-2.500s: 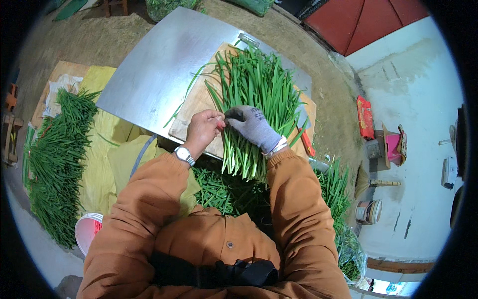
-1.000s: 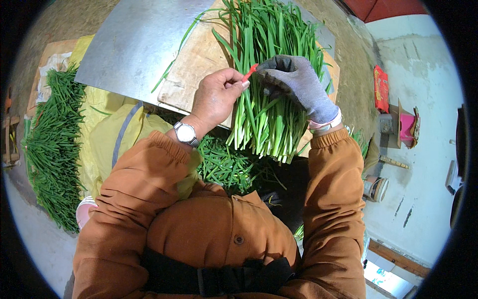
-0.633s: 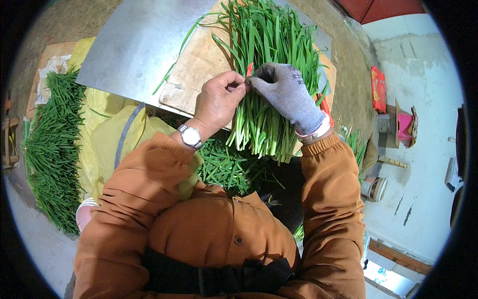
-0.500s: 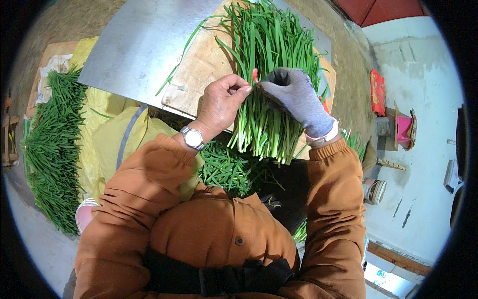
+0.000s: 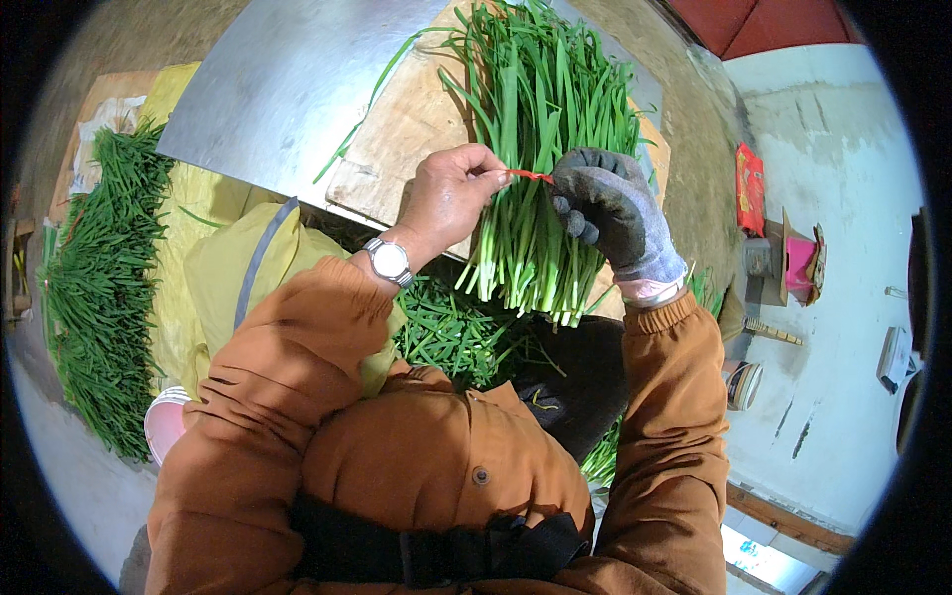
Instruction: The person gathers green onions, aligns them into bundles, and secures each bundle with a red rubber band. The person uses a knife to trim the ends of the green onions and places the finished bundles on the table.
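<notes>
A thick bunch of long green leaves with pale stems, like garlic chives (image 5: 540,94), lies on a wooden board (image 5: 392,129), stem ends toward me. Above its stems, a short red tie (image 5: 528,176) is stretched between my two hands. My bare left hand (image 5: 448,193) pinches one end of it between thumb and fingertips. The other end is in my right hand (image 5: 617,210), which wears a grey glove with a dark palm and has its fingers curled. Whether the tie passes beneath the bunch is hidden.
A metal sheet (image 5: 288,94) lies left of the board. Loose cut leaves (image 5: 456,337) are heaped below its near edge. More green bunches (image 5: 104,297) lie at far left beside yellow sacking (image 5: 248,258). Along the right wall stand a red packet (image 5: 750,188) and a bucket (image 5: 744,385).
My right hand has moved right and turned so its dark palm shows. The red tie, bunched upright between my fingers before, is now drawn out straight between both hands.
</notes>
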